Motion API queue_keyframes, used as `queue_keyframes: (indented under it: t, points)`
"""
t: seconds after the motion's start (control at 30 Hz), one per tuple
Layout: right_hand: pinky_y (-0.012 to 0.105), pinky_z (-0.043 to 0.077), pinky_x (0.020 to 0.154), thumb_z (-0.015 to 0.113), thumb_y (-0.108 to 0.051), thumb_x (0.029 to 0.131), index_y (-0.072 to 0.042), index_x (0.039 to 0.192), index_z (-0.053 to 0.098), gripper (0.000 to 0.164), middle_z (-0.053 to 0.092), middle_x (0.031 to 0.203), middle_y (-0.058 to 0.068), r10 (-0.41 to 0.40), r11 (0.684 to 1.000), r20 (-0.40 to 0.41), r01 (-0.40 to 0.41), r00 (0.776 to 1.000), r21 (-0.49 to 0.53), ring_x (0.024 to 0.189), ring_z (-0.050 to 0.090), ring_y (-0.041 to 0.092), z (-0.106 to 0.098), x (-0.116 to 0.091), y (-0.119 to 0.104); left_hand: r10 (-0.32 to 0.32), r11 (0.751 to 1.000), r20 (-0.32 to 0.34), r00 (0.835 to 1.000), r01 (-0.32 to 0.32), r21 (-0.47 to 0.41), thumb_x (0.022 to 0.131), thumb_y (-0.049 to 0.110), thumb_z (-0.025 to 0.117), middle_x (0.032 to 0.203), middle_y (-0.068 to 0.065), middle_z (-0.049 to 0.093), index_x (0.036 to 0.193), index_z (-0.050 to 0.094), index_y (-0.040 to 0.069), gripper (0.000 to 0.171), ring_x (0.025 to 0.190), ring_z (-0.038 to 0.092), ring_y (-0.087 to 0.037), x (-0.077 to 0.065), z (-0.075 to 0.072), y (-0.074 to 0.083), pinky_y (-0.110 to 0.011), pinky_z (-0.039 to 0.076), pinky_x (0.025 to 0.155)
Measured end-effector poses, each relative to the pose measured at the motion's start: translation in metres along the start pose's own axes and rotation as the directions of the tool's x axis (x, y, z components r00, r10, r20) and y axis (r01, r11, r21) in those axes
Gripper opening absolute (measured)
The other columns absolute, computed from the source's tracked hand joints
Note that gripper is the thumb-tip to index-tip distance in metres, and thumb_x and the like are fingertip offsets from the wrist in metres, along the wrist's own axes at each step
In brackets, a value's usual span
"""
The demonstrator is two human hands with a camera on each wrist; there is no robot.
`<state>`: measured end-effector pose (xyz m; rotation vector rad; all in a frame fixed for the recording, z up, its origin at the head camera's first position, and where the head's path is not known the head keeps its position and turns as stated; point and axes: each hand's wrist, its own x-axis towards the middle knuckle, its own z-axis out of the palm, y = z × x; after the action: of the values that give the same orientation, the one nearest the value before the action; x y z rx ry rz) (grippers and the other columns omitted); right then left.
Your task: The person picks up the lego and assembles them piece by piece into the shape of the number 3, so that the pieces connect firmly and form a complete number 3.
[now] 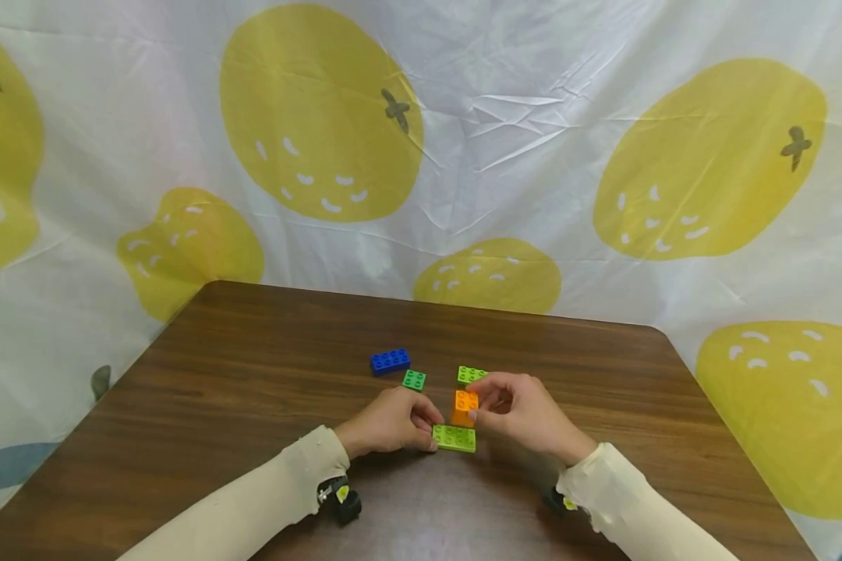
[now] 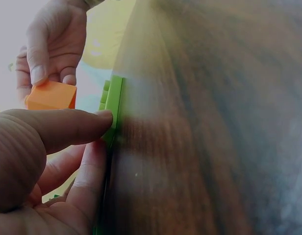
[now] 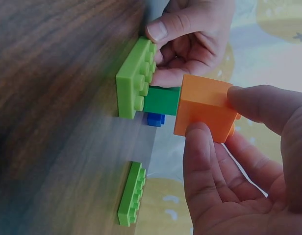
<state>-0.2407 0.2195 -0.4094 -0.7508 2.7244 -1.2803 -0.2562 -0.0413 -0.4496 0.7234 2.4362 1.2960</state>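
Note:
My left hand (image 1: 393, 421) pinches the left end of a lime green building brick (image 1: 454, 438), which is flat and studded and lies on the table. Between thumb and fingers my right hand (image 1: 522, 413) holds an orange building brick (image 1: 465, 407). In the right wrist view the orange brick (image 3: 205, 107) is apart from the lime brick (image 3: 129, 88), its plain underside facing the studs. Just beyond my right fingertips lies a second lime green brick (image 1: 471, 374), partly covered by that hand in the head view. A darker green brick (image 1: 414, 379) sits beyond my left hand.
A blue brick (image 1: 390, 361) lies behind and left of the darker green one. All rest on a dark brown wooden table (image 1: 288, 343). Behind it hangs a white cloth (image 1: 505, 179) printed with yellow fruit.

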Motion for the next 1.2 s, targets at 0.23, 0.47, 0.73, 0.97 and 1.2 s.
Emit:
queue_keyframes:
  t: [0.23,0.47,0.73,0.97,1.2]
  points:
    - [0.029,0.061,0.072,0.085,-0.016,0.088,-0.008,0.12,0.076,0.034,0.077,0.091,0.002,-0.006,1.0,0.023,0.005,1.0,0.016,0.08,0.071,0.013,0.002,-0.006,0.002,-0.017,0.999,0.006,1.0,0.017,-0.031,0.078,0.009,0.092,0.091,0.002,0.078,0.104,0.08,0.011,0.028,0.082,0.069,-0.009,-0.001,0.0,0.0,-0.023,0.057,0.071]
    - [0.028,0.061,0.072,0.085,-0.016,0.088,-0.008,0.117,0.077,0.031,0.077,0.09,0.002,-0.023,1.0,0.016,0.022,1.0,0.012,0.08,0.071,0.012,0.0,-0.012,0.006,-0.015,0.999,0.004,1.0,0.015,-0.049,0.077,0.008,0.092,0.091,0.002,0.078,0.103,0.08,0.011,0.029,0.082,0.069,-0.008,0.0,0.001,0.0,-0.022,0.057,0.07]
    - [0.026,0.06,0.071,0.085,-0.016,0.089,-0.006,0.117,0.076,0.032,0.076,0.092,0.003,-0.015,0.999,0.04,0.014,0.999,0.029,0.08,0.07,0.01,0.0,-0.018,0.008,-0.014,0.998,0.003,1.0,0.014,-0.062,0.077,0.006,0.092,0.092,0.002,0.077,0.103,0.08,0.01,0.029,0.083,0.068,-0.01,-0.001,0.001,-0.001,-0.022,0.057,0.071]
    - [0.027,0.06,0.072,0.085,-0.016,0.089,-0.007,0.117,0.077,0.031,0.077,0.094,0.004,-0.02,0.999,0.055,0.018,0.998,0.035,0.081,0.07,0.011,0.002,-0.018,0.01,-0.014,0.998,-0.003,1.0,0.014,-0.059,0.076,0.006,0.092,0.092,0.001,0.077,0.103,0.08,0.009,0.03,0.083,0.068,-0.009,-0.001,0.001,0.0,-0.022,0.056,0.071]
    - [0.026,0.06,0.072,0.085,-0.014,0.088,-0.008,0.116,0.077,0.03,0.077,0.094,0.004,-0.043,0.998,0.059,0.041,0.997,0.036,0.082,0.07,0.01,0.006,-0.019,0.014,-0.022,0.998,0.0,1.0,0.022,-0.063,0.076,0.007,0.092,0.092,0.001,0.077,0.102,0.08,0.01,0.029,0.083,0.068,-0.01,-0.001,0.001,-0.001,-0.023,0.057,0.071]
